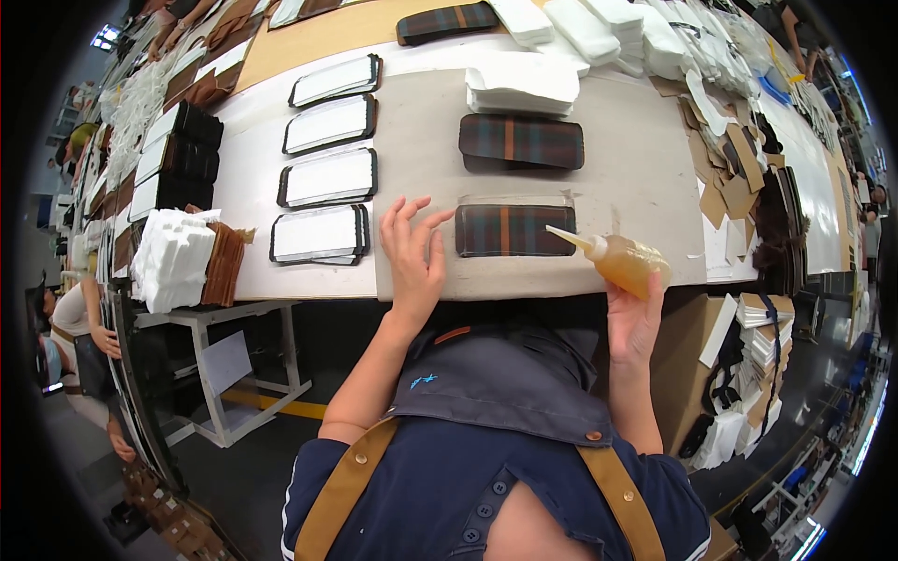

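My right hand (633, 318) grips a glue bottle (629, 265) of yellowish liquid, tilted so its pointed nozzle reaches over a plaid panel (500, 231). That dark rectangle, with an orange stripe, lies flat near the table's front edge. Just left of the panel, my left hand (412, 248) is raised with its fingers apart and nothing in it. Farther back lies a stack of similar plaid panels (520, 142). Behind that stack sits a pile of white sheets (522, 86).
Several dark-edged stacks with white tops (320, 234) line up on the left. Beyond them are white pads (173, 257), brown pieces (222, 266) and black stacked bundles (192, 140). Cardboard scraps (734, 178) lie at the right. At the far left edge a co-worker's hand (108, 341) shows.
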### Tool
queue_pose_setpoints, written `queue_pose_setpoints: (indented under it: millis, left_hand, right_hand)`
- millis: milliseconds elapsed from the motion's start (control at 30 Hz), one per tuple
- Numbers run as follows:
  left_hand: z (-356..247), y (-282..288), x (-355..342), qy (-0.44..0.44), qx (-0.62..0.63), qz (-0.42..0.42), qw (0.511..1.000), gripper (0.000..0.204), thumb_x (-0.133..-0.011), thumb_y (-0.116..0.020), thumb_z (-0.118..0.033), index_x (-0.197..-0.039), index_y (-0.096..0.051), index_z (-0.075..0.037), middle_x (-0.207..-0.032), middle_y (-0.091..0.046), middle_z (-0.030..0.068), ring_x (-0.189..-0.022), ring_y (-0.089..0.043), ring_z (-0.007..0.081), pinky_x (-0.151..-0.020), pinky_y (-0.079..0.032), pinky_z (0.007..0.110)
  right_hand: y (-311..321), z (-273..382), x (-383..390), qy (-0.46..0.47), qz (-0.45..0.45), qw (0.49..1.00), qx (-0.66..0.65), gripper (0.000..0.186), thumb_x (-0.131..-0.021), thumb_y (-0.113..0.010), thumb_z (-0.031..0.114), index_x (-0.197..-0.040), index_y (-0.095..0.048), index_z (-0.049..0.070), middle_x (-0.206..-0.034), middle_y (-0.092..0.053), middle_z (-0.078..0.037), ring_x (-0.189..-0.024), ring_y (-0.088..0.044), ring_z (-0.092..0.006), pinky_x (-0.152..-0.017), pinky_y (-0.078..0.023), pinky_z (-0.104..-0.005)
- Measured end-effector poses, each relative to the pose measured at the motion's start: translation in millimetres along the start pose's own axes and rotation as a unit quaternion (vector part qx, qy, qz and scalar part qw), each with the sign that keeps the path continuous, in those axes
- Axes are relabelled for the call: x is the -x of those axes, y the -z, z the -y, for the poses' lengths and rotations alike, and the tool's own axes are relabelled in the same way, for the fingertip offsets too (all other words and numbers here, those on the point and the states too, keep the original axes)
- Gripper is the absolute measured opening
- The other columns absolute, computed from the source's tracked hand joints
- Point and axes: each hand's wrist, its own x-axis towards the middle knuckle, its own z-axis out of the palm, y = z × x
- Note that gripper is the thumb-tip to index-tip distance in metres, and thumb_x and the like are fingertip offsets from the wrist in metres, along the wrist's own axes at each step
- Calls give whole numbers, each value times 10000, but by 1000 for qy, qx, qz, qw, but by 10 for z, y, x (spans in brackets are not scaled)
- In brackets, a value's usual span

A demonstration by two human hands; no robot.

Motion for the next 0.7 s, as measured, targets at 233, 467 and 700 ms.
queue_pose_setpoints:
  millis: [233, 467, 700]
  left_hand:
    - [-93, -54, -337, -170, -95, 136, 971, 453, -845, -569, 104, -1027, -816, -229, -1584, -468, 100, -1549, -255, 401, -1277, -117, 601]
    - [-108, -34, -479, -194, -106, 183, 958, 444, -828, -560, 128, -971, -811, -208, -1626, -416, 86, -1569, -236, 392, -1294, -92, 612]
    - [-116, -29, -543, -197, -107, 204, 953, 471, -795, -559, 137, -956, -821, -221, -1637, -414, 89, -1578, -223, 391, -1299, -74, 610]
  right_hand:
    - [125, -95, 338, 174, -11, 962, 209, 606, -975, -748, 181, -1452, -420, 5, -1355, -566, -114, -1260, -563, -198, -1115, -448, -368]
    - [42, -314, 479, 237, 46, 913, 328, 752, -870, -839, 171, -1429, -350, 51, -1382, -454, -133, -1277, -484, -210, -1123, -401, -365]
    - [-71, -494, 449, 285, 119, 884, 350, 736, -839, -872, 204, -1339, -348, 75, -1312, -455, -157, -1200, -509, -235, -1060, -450, -392]
